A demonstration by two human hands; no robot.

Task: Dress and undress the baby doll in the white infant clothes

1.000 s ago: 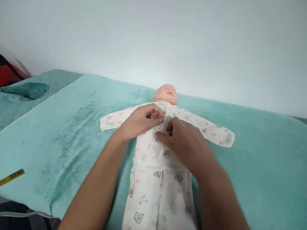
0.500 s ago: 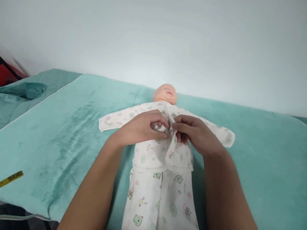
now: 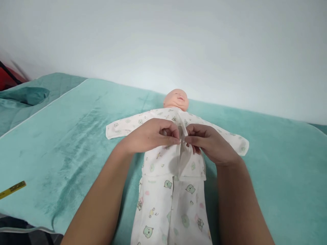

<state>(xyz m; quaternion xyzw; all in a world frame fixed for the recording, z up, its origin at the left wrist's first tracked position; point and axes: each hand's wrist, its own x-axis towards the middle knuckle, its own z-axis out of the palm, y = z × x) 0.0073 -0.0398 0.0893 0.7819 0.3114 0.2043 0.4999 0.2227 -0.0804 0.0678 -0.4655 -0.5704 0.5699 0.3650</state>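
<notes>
Centrally, a baby doll (image 3: 176, 98) is seen lying face up on a teal plush sheet (image 3: 63, 146). Its long axis is run nearly straight away from the wearer: crown pointed toward the pale wall (image 3: 178, 44), legs directed to the near side and cut off by the lower border. Both sleeves of the white printed jacket (image 3: 159, 163) are spread sideways, cuffs angled slightly toward the wearer, so that a rough T is formed with the trunk.

At the chest, the jacket's front edges are gripped: one is pinched between thumb and forefinger of the left hand (image 3: 155, 134), the other between those of the right hand (image 3: 209, 141). The fingertips of the two hands are set just apart, the opening between them. Any fastener is too small to be made out.

Below, matching printed trousers (image 3: 187, 211) are aligned with the trunk. Far left, a yellow marked strip (image 3: 12, 189) is noted, pointed inward.
</notes>
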